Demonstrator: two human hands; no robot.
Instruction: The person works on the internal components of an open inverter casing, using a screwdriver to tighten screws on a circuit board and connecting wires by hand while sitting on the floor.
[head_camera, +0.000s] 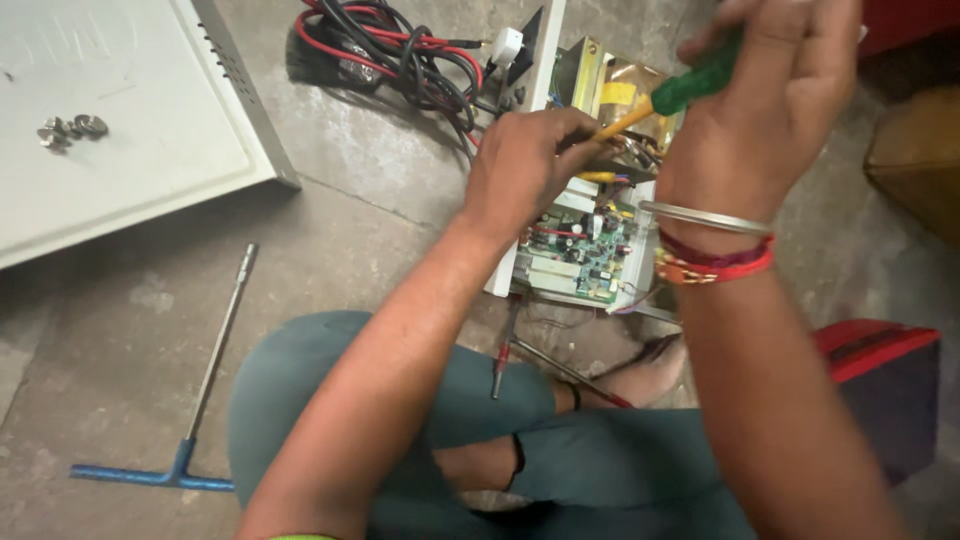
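Observation:
An opened white electrical unit (548, 60) lies on the concrete floor, showing a green circuit board (585, 250) and a yellow-wrapped transformer (610, 90). My right hand (770, 100) grips the green handle of a screwdriver (690, 90) whose yellow shaft slants down and left into the unit. My left hand (525, 165) is closed around the lower shaft at the unit's inside; its fingertips are hidden. Metal and red bangles circle my right wrist.
A white metal cover panel (130, 130) with several screws (70, 128) lies at upper left. A blue T-handle wrench (205, 390) rests on the floor. Red and black cables (390, 50) coil at top. Two thin tools (530, 360) lie by my foot. A red box (880, 380) sits right.

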